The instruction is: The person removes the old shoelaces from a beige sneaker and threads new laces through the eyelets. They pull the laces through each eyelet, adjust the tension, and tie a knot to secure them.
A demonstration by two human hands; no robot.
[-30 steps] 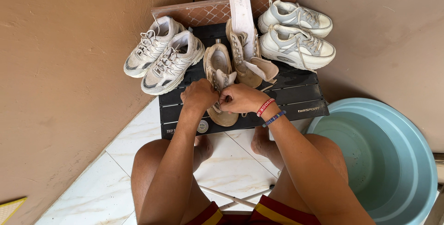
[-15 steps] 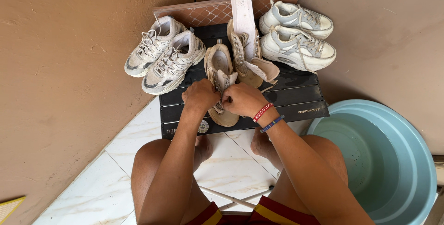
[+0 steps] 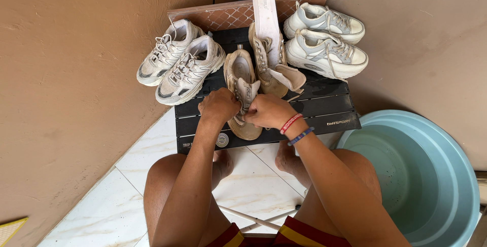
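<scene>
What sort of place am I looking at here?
Probably a home washing corner or yard: rough plastered wall, white floor tiles, blue plastic basin, and both hands on a beige shoe.

shoes on table, basin right

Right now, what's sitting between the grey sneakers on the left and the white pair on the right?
In the head view, two beige shoes and an upright white insole; both hands work on the nearer shoe.

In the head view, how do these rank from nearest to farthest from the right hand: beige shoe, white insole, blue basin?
1. Beige shoe: touched by the right hand, at its left.
2. White insole: above, leaning at the wall.
3. Blue basin: lower right, on the floor.
</scene>
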